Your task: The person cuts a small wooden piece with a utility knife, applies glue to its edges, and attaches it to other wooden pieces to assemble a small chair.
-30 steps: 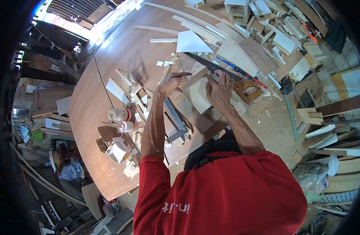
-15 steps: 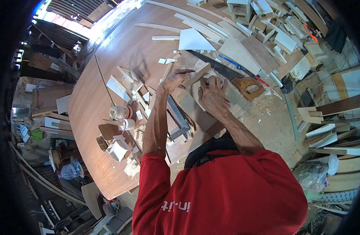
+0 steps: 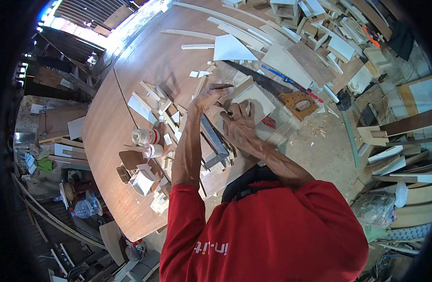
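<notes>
My left hand (image 3: 212, 97) is closed at the left end of a light wooden piece (image 3: 257, 104), a pale flat panel with a wood strip along its far edge. The thumb and fingertips partly hide the grip. My right hand (image 3: 239, 126) lies with fingers spread on the near left part of the panel. Just right of the panel is a small red and black object (image 3: 269, 122), too small to name. A handsaw (image 3: 298, 105) with a wooden handle lies beyond, beside a blue and red pencil-like stick (image 3: 291, 82).
Two glue-smeared jars (image 3: 145, 136) stand on the brown table (image 3: 108, 164) at left. Small wooden frames and offcuts (image 3: 155, 96) lie near my left forearm. A dark rectangular frame (image 3: 213, 141) sits between my arms. Long wood strips (image 3: 239, 30) and scrap pieces fill the far right.
My right hand has shifted left and toward me, its fingers spreading. More of the pale panel and the red and black object now shows. My left hand stays almost where it was.
</notes>
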The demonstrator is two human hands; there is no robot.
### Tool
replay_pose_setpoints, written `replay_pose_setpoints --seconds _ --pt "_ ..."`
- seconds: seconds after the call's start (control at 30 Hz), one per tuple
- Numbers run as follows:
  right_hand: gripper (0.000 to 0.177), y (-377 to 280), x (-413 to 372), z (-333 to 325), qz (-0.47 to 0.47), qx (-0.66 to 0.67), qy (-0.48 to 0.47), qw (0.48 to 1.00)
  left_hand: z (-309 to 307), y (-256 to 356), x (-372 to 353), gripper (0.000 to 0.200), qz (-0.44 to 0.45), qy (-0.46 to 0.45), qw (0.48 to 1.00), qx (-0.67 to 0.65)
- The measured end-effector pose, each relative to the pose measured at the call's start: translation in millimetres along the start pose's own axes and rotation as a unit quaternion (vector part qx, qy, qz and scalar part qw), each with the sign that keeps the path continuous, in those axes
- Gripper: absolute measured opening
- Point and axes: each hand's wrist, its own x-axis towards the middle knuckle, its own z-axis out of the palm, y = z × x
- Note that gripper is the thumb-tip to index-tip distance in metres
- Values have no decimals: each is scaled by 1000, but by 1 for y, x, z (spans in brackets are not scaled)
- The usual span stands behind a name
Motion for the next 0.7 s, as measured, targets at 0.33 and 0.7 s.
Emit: replay_pose_setpoints --seconds 0.33,0.7 --pt "53 98 18 -27 102 129 166 972 -1 -3 0 53 -5 -4 1000 -11" --pt "66 119 30 -24 138 288 39 947 0 -4 -3 59 -8 2 1000 -18"
